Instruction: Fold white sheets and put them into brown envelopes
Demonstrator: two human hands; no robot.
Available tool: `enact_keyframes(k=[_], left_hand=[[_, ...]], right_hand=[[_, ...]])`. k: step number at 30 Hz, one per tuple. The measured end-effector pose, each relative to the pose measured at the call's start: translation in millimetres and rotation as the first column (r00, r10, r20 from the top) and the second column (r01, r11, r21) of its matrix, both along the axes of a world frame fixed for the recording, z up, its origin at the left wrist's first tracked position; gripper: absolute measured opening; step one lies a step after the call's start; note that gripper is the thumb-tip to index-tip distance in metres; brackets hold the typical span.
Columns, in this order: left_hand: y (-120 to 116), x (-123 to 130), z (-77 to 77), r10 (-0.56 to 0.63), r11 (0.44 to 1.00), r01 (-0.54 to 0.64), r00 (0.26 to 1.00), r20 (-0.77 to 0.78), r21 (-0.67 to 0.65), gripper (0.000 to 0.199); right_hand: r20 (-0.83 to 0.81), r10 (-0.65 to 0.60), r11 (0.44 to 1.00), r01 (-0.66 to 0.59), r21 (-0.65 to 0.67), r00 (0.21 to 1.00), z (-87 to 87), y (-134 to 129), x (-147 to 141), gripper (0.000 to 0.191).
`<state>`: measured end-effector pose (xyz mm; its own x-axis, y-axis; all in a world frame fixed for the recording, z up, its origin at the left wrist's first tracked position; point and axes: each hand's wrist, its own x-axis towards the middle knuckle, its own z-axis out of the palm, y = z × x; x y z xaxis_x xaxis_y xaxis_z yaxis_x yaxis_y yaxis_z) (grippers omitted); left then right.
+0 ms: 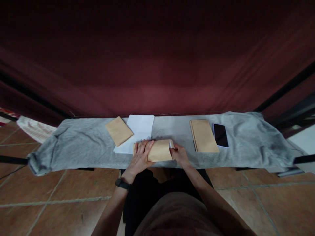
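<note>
A brown paper envelope point(159, 150) lies crosswise in front of me, its open end bulging toward the right. My left hand point(142, 154) grips its left end, with fingers over the top and the thumb along the near edge. At the envelope's mouth, my right hand point(179, 154) has its fingertips partly inside, pinching white paper point(171, 144) that shows at the opening. How far the paper reaches inside is hidden. Beyond my left hand lie white sheets point(141, 127), with another brown envelope point(119, 131) resting over their left edge.
A small stack of brown envelopes point(204, 136) lies to the right, beside a dark-screened phone point(220, 135). A grey cloth point(83, 144) covers the narrow bench and is rumpled at both ends. A dark red curtain-like surface point(157, 82) rises behind it.
</note>
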<state>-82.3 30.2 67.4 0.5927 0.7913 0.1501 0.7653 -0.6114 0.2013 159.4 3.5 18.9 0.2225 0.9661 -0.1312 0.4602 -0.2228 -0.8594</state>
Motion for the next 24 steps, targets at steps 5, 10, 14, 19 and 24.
enact_keyframes(k=[5,10,14,19,24], left_hand=[[-9,5,-5.0,0.129,0.992,-0.123,0.953,0.273,-0.039,0.097],[-39,39,-21.7,0.560,0.822,-0.346,0.354,0.749,-0.451,0.077],[-53,78,-28.1,0.862,0.504,0.191,-0.052,0.504,-0.842,0.066],[-45,114,-24.9,0.905,0.421,0.330,-0.091,0.415,-0.845,0.045],[-26,121,-24.4,0.877,0.444,0.254,0.077,0.475,-0.859,0.035]], right_hand=[[-0.359,-0.161,0.983,0.181,0.024,0.919,1.3,3,4,0.017],[-0.624,-0.245,0.952,0.308,-0.008,0.742,4.8,0,2,0.023],[-0.719,-0.261,0.939,0.341,-0.036,0.644,5.5,-3,-8,0.027],[-0.763,-0.265,0.934,0.353,-0.052,0.589,7.1,-8,-8,0.031],[-0.762,-0.267,0.935,0.350,-0.056,0.589,6.4,-16,10,0.030]])
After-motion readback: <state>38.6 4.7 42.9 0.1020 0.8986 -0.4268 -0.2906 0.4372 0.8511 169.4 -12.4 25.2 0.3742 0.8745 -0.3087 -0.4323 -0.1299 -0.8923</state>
